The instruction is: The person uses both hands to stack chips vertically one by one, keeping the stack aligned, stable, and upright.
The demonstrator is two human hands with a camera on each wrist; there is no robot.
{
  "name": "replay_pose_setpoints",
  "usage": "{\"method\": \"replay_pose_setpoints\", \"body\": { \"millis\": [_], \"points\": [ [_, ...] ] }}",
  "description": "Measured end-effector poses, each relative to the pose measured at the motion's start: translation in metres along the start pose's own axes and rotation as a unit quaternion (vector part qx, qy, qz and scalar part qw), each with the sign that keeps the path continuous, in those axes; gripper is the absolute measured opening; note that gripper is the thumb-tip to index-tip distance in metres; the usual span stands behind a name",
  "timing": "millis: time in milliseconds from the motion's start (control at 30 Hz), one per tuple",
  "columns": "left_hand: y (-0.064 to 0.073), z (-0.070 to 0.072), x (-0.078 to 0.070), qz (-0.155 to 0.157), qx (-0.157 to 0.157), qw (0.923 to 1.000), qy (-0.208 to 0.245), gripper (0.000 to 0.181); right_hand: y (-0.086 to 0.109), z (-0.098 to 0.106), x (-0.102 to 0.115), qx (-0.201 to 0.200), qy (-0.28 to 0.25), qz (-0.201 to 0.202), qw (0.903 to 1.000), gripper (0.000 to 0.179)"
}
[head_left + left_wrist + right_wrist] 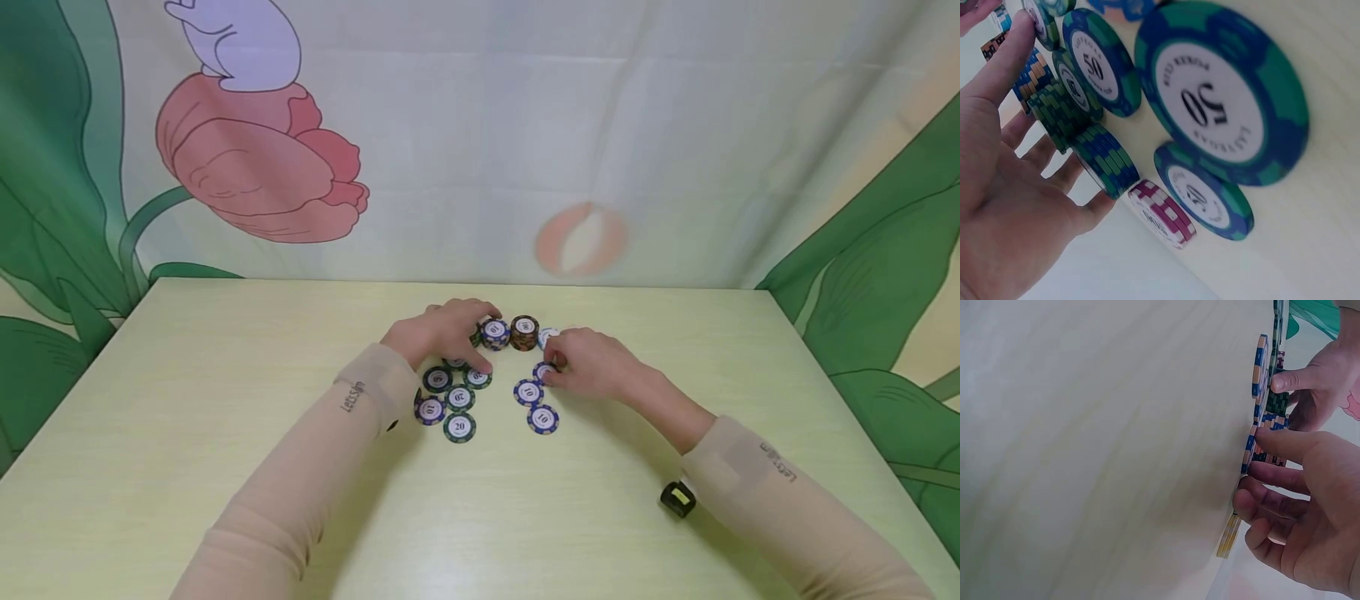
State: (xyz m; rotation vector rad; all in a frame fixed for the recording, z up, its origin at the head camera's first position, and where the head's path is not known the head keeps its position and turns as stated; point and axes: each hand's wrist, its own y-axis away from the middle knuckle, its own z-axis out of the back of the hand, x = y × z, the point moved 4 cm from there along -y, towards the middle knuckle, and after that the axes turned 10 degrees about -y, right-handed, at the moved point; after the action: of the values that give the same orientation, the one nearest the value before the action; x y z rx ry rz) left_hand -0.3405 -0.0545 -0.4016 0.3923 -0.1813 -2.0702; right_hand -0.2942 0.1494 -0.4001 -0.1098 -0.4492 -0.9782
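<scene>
My left hand (448, 329) reaches over the poker chips from the left, fingers spread behind the stacks. Its outstretched thumb touches a green 20 chip (477, 382) lying flat. My right hand (600, 362) pinches a blue 10 chip (543, 372) at its edge with thumb and index finger. Two more blue chips (543, 419) lie nearer me. A blue stack (495, 334) and a dark brown-orange 100 stack (524, 332) stand between the hands at the back. The left wrist view shows green-and-blue 50 chips (1210, 106), a blue-green stack (1107, 164) and a maroon stack (1161, 215).
Loose green 20 chips (460, 428) and a blue 10 chip (431, 410) lie near the left wrist. A yellow-edged stack (1229, 537) stands beyond the right fingers. A patterned curtain (450, 167) hangs behind the table's far edge. A black device (678, 500) sits under the right cuff.
</scene>
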Motion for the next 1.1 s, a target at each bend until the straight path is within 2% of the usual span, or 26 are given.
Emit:
{"method": "replay_pose_setpoints", "body": {
  "millis": [233,433,700,1100],
  "points": [
    [0.0031,-0.0007,0.0066,0.012,0.021,0.9996,0.016,0.089,0.0014,0.0002,0.0018,0.021,0.010,0.008,0.9997,0.029],
    [0.0022,-0.0013,0.0082,-0.004,0.030,0.9995,0.001,0.083,0.0028,0.0005,0.0038,0.020,0.021,0.020,0.9994,0.028],
    [-0.0018,-0.0009,0.0082,-0.003,0.011,0.9999,0.009,0.066,0.0009,-0.0018,0.0021,0.022,0.019,0.018,0.9994,0.028],
    [-0.0035,-0.0003,0.0063,0.009,-0.003,1.0000,-0.001,0.067,0.0022,-0.0024,0.0028,0.015,0.000,0.005,0.9999,0.029]
  ]
}}
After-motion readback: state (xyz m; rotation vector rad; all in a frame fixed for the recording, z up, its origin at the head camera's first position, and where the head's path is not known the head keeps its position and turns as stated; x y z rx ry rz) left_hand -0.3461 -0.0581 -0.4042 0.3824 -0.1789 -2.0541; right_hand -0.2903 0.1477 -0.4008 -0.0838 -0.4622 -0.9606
